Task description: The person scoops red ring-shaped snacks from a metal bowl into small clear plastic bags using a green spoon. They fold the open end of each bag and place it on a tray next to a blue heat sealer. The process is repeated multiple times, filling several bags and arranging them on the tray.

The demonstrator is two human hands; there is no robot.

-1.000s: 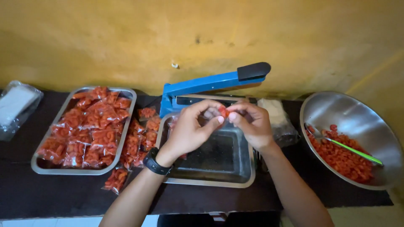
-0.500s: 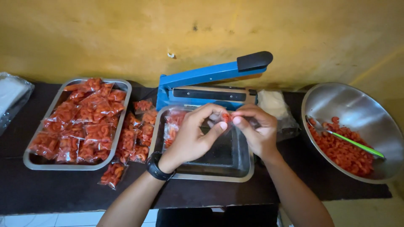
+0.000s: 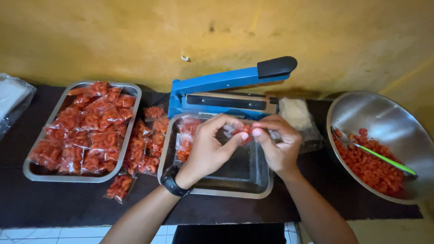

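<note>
One small clear packet of red snacks (image 3: 242, 131) is pinched between the fingertips of both hands, held above a metal tray (image 3: 235, 187); the left hand (image 3: 211, 147), a dark watch at its wrist, and the right hand (image 3: 276, 143) both have fingers closed on it; behind stands one blue heat sealer (image 3: 226, 90); a second tray (image 3: 31, 171) holds too many filled packets to count; the steel bowl (image 3: 384, 122) is cut off at right.

mottled yellow wall (image 3: 113, 40) — dark tabletop (image 3: 68, 203), pale tiled floor (image 3: 36, 235).
</note>
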